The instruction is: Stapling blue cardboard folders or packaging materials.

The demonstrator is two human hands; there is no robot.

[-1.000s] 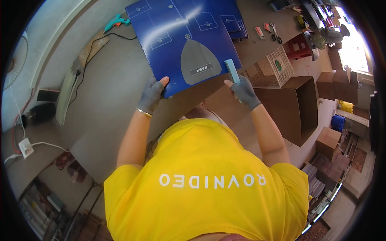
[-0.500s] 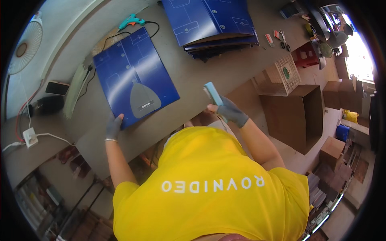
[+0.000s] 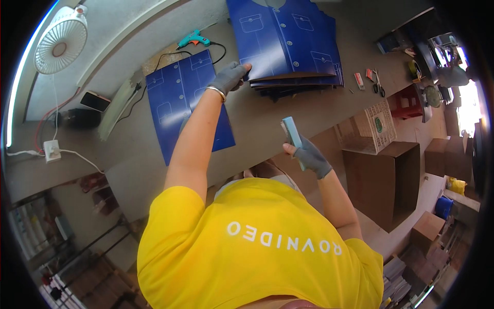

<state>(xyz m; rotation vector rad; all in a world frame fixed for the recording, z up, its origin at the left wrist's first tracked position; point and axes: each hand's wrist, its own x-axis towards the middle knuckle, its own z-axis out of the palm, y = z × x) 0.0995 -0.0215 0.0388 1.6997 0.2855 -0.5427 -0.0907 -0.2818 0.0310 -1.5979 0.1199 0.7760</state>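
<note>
My left hand [image 3: 230, 80], in a grey fingerless glove, reaches to the near left corner of a stack. Its thumb and fingers pinch the edge of the top blue printed cardboard sheet [image 3: 283, 46], which shows drawn buttons and pockets. Under my left forearm lies another blue cardboard piece [image 3: 167, 116], flat on the table and partly hidden by the arm. My right hand [image 3: 311, 157], gloved alike, is closed around a light blue stapler [image 3: 292, 131] held upright over the table's near edge.
A teal glue gun [image 3: 194, 38] with a black cord lies at the back. Scissors [image 3: 378, 85] and small red-and-white boxes [image 3: 359, 81] are right of the stack. Beyond the right edge stand a cream plastic crate [image 3: 381, 123] and an open cardboard box [image 3: 381, 180]. A white fan [image 3: 62, 41] stands far left.
My left hand has left the near corner of the single blue piece and moved up and right to the stack's corner. The right hand still holds the stapler. The view has shifted slightly.
</note>
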